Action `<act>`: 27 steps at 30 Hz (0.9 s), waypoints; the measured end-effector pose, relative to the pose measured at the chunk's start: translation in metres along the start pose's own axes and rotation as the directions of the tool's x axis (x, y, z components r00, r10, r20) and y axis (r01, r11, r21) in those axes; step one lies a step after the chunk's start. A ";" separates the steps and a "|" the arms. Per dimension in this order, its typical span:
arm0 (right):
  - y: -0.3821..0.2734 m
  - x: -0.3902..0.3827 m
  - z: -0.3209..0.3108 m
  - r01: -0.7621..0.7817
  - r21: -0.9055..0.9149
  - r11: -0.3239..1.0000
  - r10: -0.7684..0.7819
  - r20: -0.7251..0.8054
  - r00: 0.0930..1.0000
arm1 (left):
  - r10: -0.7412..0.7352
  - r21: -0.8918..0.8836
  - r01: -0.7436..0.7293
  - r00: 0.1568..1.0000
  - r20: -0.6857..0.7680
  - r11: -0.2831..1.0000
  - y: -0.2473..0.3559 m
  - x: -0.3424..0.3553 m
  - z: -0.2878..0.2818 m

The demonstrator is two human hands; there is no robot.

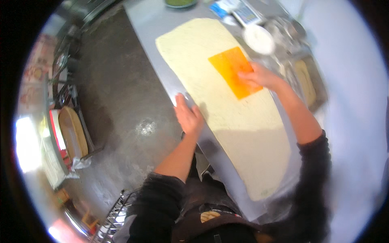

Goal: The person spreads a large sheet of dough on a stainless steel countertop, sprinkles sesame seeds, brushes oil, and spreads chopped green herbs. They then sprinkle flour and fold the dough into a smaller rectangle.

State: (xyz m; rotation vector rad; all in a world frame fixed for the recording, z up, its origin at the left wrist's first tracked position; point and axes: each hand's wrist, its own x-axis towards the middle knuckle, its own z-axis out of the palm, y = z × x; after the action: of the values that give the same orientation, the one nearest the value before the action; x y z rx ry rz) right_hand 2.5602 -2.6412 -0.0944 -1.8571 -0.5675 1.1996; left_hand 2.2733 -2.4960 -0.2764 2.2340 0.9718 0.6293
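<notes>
A long, flat sheet of pale dough (247, 150) lies lengthwise on the metal worktable (148, 24). Its upper part looks slightly glossier than the lower part, with a line across between them. My right hand (261, 77) grips a flat orange dough scraper (231, 69) by its right side, over the right half of the dough. Slight blur hides whether the scraper touches the dough. My left hand (189, 115) is at the table's left edge beside the dough, fingers stretched out, holding nothing.
A white round bowl or lid (259, 39), a metal tray with a pale strip in it (306, 83) and a blue-and-white package (223, 8) stand along the table's right side. A green-filled dish (180, 3) is at the far end. Left, a rack holds a wooden oval tray (73, 133).
</notes>
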 end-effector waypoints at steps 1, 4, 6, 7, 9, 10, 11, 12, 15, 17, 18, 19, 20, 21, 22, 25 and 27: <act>-0.026 0.043 0.005 0.066 -0.218 0.974 -0.070 -0.012 0.997 | -0.037 -0.003 0.037 0.999 0.036 0.999 0.001 0.001 -0.001; -0.094 0.157 0.032 0.258 -0.691 0.675 -0.356 0.001 0.935 | -0.057 -0.035 0.059 0.996 0.063 0.998 0.007 0.005 -0.009; -0.124 0.213 0.056 0.328 -0.830 0.451 -0.539 0.040 0.841 | -0.086 -0.034 0.089 0.991 0.099 0.995 0.012 0.008 -0.014; -0.134 0.233 0.065 0.356 -0.849 0.391 -0.555 0.092 0.827 | -0.081 -0.034 0.085 0.991 0.107 0.996 0.014 0.010 -0.016; -0.146 0.265 0.080 0.308 -0.901 0.306 -0.472 0.137 0.871 | -0.119 0.007 0.119 0.979 0.164 0.993 0.016 0.012 -0.018; -0.146 0.274 0.085 0.318 -0.899 0.301 -0.450 0.160 0.879 | -0.127 0.013 0.127 0.975 0.183 0.992 0.017 0.013 -0.019; -0.145 0.280 0.089 0.307 -0.906 0.291 -0.433 0.161 0.887 | -0.155 0.023 0.153 0.964 0.218 0.988 0.017 0.014 -0.020; -0.142 0.284 0.091 0.286 -0.914 0.289 -0.403 0.155 0.902 | -0.142 0.029 0.139 0.967 0.210 0.990 0.018 0.014 -0.020; -0.130 0.283 0.096 0.202 -0.913 0.355 -0.362 0.065 0.930 | -0.131 -0.028 0.138 0.975 0.179 0.990 0.017 0.012 -0.022; -0.120 0.272 0.101 0.256 -0.922 0.292 -0.414 0.119 0.903 | -0.114 -0.068 0.125 0.983 0.141 0.990 0.016 0.009 -0.023; -0.114 0.264 0.104 0.207 -0.939 0.274 -0.381 0.092 0.920 | -0.102 -0.090 0.114 0.987 0.124 0.989 0.015 0.007 -0.022; -0.107 0.252 0.107 0.246 -0.931 0.270 -0.391 0.127 0.912 | -0.124 -0.159 0.138 0.988 0.095 0.978 0.013 0.006 -0.021; -0.097 0.238 0.113 0.215 -0.937 0.274 -0.353 0.110 0.929 | -0.147 -0.228 0.159 0.987 0.069 0.961 0.011 0.005 -0.019; -0.086 0.220 0.117 0.173 -0.943 0.284 -0.301 0.084 0.950 | -0.187 -0.303 0.198 0.980 0.066 0.932 0.008 0.004 -0.017; -0.070 0.195 0.121 0.188 -0.944 0.271 -0.301 0.103 0.948 | -0.128 -0.362 0.091 0.989 -0.078 0.928 0.004 0.002 -0.014; -0.005 0.100 0.133 0.246 -0.933 0.262 -0.351 0.145 0.925 | -0.167 -0.538 0.061 0.974 -0.150 0.841 -0.010 -0.009 -0.009; 0.051 0.007 0.135 0.341 -0.903 0.260 -0.466 0.192 0.864 | -0.221 -0.691 0.039 0.959 -0.176 0.722 -0.015 -0.024 -0.010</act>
State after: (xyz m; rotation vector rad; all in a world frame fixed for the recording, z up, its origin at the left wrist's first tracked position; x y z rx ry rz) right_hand 2.4389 -2.6100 -0.1675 -2.3826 -1.8453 0.3202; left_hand 2.2453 -2.5025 -0.2842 1.4330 0.8210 1.0270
